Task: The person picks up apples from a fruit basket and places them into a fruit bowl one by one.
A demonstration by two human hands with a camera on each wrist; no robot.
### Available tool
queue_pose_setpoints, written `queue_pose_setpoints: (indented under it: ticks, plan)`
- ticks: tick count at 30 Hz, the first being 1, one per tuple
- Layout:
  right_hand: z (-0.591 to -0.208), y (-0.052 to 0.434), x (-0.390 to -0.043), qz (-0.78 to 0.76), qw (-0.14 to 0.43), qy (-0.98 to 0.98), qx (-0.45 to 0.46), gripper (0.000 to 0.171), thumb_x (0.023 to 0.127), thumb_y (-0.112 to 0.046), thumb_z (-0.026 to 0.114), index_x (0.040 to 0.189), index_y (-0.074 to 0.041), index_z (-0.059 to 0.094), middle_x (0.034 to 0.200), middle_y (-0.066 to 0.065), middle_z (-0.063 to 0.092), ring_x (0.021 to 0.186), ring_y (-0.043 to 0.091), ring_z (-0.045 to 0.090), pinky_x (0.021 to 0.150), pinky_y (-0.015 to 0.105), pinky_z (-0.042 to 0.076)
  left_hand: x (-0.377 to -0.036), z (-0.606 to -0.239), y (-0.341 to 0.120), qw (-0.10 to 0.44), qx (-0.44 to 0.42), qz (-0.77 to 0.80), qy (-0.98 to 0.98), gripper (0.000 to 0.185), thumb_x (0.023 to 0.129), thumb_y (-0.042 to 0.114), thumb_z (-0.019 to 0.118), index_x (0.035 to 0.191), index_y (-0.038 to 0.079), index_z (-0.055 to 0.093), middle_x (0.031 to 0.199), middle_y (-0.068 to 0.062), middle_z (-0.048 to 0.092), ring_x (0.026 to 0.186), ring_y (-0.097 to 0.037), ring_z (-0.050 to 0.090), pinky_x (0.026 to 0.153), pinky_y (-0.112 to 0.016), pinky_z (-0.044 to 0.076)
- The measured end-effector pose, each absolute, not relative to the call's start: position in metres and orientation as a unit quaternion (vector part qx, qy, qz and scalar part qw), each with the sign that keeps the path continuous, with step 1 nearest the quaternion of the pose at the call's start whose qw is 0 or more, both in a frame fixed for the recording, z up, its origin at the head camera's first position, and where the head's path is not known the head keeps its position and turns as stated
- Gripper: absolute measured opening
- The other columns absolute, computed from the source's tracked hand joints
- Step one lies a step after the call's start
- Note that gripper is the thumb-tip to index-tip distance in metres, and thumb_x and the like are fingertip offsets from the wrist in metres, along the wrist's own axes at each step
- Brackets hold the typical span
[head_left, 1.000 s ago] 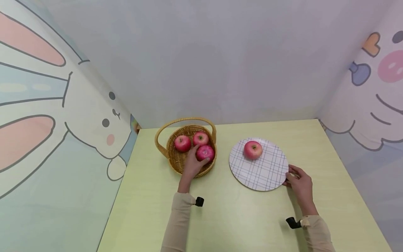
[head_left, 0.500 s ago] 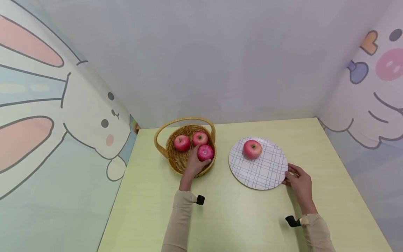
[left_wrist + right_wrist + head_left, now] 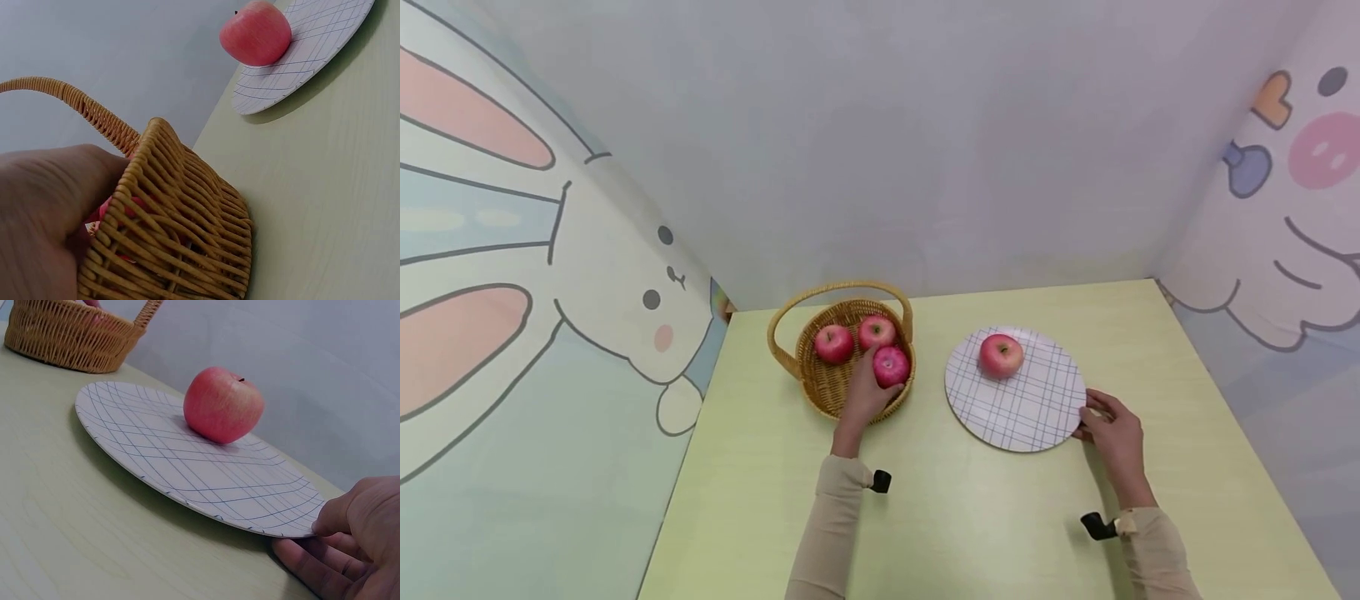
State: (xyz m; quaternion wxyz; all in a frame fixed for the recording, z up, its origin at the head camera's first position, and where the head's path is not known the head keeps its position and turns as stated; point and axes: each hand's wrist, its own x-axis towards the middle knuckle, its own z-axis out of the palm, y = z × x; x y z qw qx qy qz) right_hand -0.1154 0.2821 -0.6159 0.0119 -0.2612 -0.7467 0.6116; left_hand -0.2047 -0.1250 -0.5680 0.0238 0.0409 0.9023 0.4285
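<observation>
A wicker basket with a hoop handle holds three red apples. My left hand reaches into it and grips the nearest apple, fingers curled round it. In the left wrist view the hand lies against the basket's wall, and red fruit shows through the weave. To the right lies a white plate with a blue grid, with one red apple on its far side. My right hand pinches the plate's near right rim, thumb on top and fingers under it.
The pale green table is walled in by a plain back panel and cartoon rabbit panels at left and right. The basket's handle arches over its far side. Small black wrist cameras sit on both beige sleeves.
Hardly anything: my left hand has settled slightly closer round the near apple in the basket. The right hand still holds the plate's rim in the same place.
</observation>
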Motion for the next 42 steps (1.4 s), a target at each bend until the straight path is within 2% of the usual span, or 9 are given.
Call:
queue_pose_setpoints:
  ticks: [5, 13, 31, 42]
  plan:
    - [-0.620, 0.283, -0.112, 0.611, 0.003, -0.744, -0.269, 0.054, 0.103, -0.012, 0.062, 0.155, -0.003, 0.046, 0.130, 0.010, 0.060, 0.075, 0.001, 0.070, 0.068, 0.027, 0.064, -0.202, -0.570, -0.122, 0.023, 0.029, 0.421, 0.907, 0.086, 0.089, 0.016, 0.083, 0.160, 0.007, 0.035, 0.158, -0.020, 0.046, 0.147, -0.039, 0.045, 0.120, -0.058, 0.039]
    - [-0.616, 0.281, -0.114, 0.606, 0.009, -0.750, -0.264, 0.053, 0.103, -0.013, 0.062, 0.154, -0.004, 0.048, 0.136, 0.017, 0.057, 0.074, 0.001, 0.070, 0.068, 0.026, 0.063, -0.202, -0.570, -0.121, 0.016, 0.016, 0.428, 0.904, 0.084, 0.089, 0.016, 0.083, 0.160, 0.010, 0.036, 0.158, -0.018, 0.046, 0.147, -0.038, 0.045, 0.120, -0.058, 0.039]
    - [-0.613, 0.280, -0.115, 0.607, 0.007, -0.749, -0.264, 0.053, 0.104, -0.011, 0.060, 0.154, -0.002, 0.047, 0.135, 0.016, 0.057, 0.075, 0.001, 0.070, 0.068, 0.027, 0.064, -0.200, -0.566, -0.125, -0.015, 0.014, 0.457, 0.889, 0.086, 0.087, 0.020, 0.085, 0.158, 0.006, 0.038, 0.155, -0.020, 0.048, 0.145, -0.039, 0.046, 0.118, -0.061, 0.040]
    - [-0.611, 0.280, -0.116, 0.607, 0.005, -0.750, -0.263, 0.053, 0.104, -0.012, 0.061, 0.154, -0.003, 0.047, 0.133, 0.014, 0.058, 0.076, 0.001, 0.070, 0.068, 0.026, 0.063, -0.196, -0.551, -0.126, -0.049, 0.011, 0.483, 0.874, 0.090, 0.086, 0.028, 0.087, 0.160, 0.012, 0.038, 0.148, -0.017, 0.051, 0.139, -0.035, 0.050, 0.115, -0.060, 0.044]
